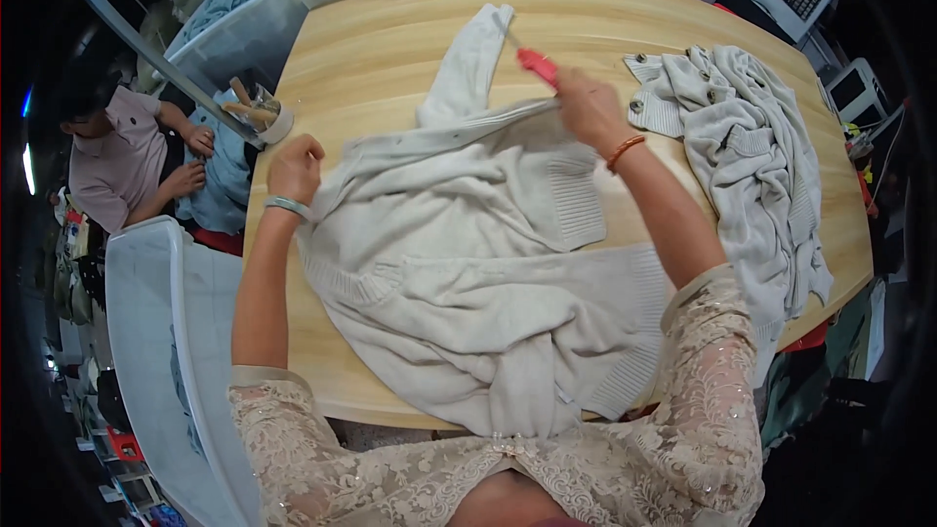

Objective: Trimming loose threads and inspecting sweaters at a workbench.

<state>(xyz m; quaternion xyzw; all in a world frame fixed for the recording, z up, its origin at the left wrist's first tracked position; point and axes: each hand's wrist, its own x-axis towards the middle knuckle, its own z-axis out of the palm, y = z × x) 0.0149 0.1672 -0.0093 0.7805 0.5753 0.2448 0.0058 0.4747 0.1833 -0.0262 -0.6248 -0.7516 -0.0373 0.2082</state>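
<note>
Two bare hands, one pale knit garment [449,210], one wooden table [390,59] — the table serving as landmark throughout.

Item: pale knit garment, rumpled, ribbed bands visible; spread over the middle of the table and down to its near edge. Its main part lies between the hands and nearer the wearer; one sleeve [467,68] points toward the table's far edge, to the left of the right hand.

Left hand [295,168]: over the table's left edge, at the garment's left border; fingers curled into a fist, with cloth inside it or not — cannot be told. Pale bangle [289,206] at the wrist.

Right hand [590,109]: above the far half of the table, beside the garment's raised band; gripping a red-handled tool [537,66], its thin tip blurred by the sleeve's end. Orange bracelet [625,151] at the wrist.

Also: buttoned knit garment [756,166], heaped along the table's right side; clear jar [279,125] of wooden-handled tools, table's left edge; white tub [179,332] and seated co-worker [112,151], beyond that edge.
</note>
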